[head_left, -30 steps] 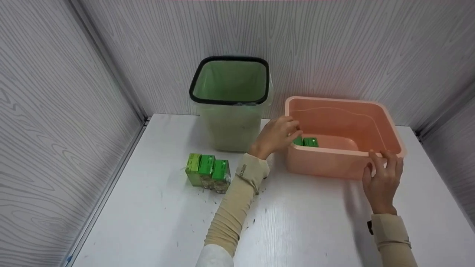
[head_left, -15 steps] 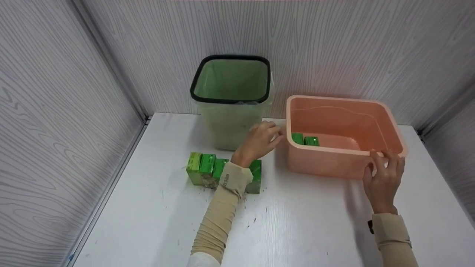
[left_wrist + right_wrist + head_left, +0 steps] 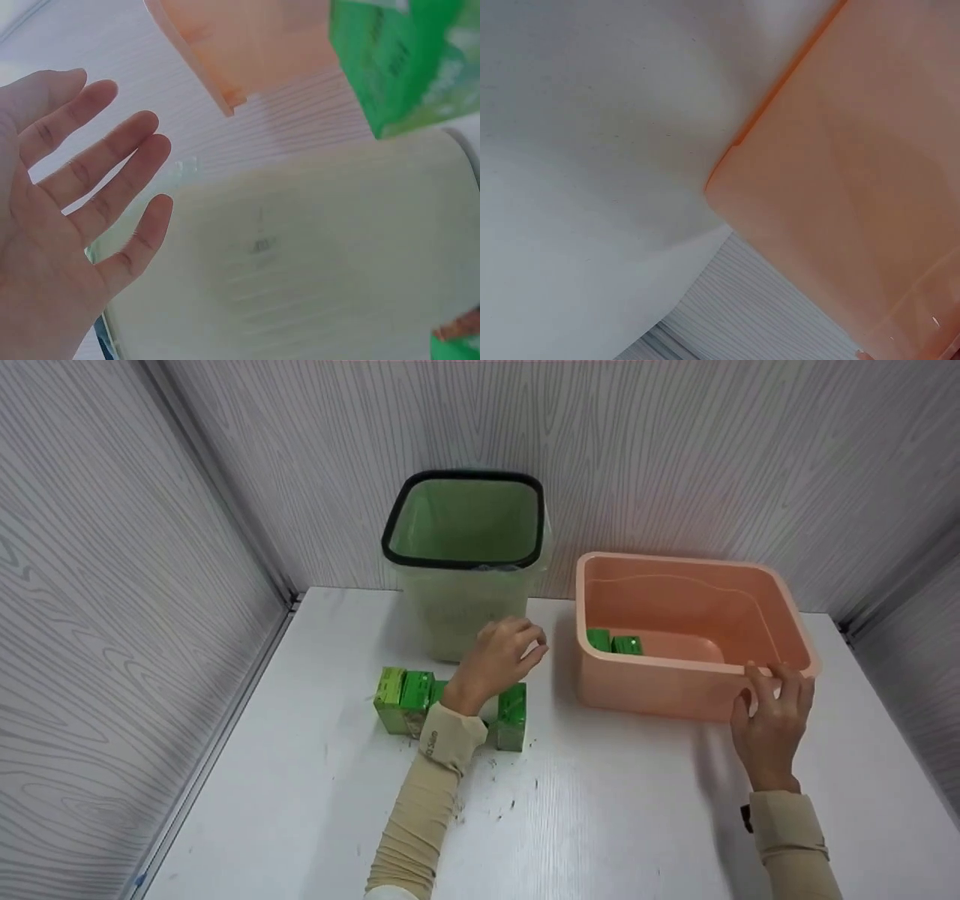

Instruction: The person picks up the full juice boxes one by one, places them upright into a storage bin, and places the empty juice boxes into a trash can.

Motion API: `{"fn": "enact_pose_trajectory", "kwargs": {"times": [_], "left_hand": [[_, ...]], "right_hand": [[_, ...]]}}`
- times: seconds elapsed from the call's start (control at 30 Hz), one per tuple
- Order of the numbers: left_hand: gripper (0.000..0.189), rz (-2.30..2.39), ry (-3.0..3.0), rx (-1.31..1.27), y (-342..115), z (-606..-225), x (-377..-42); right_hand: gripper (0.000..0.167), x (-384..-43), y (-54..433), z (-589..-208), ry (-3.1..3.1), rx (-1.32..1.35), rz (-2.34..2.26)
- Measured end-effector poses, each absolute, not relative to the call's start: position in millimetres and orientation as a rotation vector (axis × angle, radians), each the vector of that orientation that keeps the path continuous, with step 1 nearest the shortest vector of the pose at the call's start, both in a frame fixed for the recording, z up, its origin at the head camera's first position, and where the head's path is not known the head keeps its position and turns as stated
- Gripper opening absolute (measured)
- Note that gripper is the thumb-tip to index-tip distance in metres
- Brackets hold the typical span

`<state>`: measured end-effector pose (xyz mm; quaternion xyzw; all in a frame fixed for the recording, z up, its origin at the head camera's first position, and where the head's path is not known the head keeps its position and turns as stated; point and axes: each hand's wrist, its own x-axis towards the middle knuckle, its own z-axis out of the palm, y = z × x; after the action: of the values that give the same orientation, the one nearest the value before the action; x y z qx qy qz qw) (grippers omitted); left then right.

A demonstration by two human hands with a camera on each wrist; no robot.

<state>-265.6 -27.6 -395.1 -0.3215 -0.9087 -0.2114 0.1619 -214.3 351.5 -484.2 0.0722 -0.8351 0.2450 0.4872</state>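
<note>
My left hand hovers over a row of small green boxes, fingers loosely bent and holding nothing. In the left wrist view, the left hand has its fingers spread, with a green box apart from it at upper right. One green box stands at the row's right end; my left hand and sleeve partly hide the boxes between. My right hand grips the near rim of a pink plastic tub, fingers over the edge and thumb outside. Two green boxes lie in the tub's near left corner.
A pale green trash bin with a black rim and a clear liner stands behind the row, left of the tub. Small dark bits are scattered on the white table. Wood-grain panels enclose the back and sides.
My left hand has drawn away from the tub's left rim, leftward to above the row of boxes, uncovering the box at the right end. The right hand stays on the rim.
</note>
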Motion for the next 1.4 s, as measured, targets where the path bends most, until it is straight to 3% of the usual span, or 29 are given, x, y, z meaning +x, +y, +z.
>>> {"fn": "enact_pose_trajectory", "kwargs": {"times": [1.4], "left_hand": [[0.009,-0.687,-2.467,-0.769,-100.1,-427.2,-237.1]], "right_hand": [[0.031,-215.3,352.3,-486.1,-2.031,0.195,0.567]]}}
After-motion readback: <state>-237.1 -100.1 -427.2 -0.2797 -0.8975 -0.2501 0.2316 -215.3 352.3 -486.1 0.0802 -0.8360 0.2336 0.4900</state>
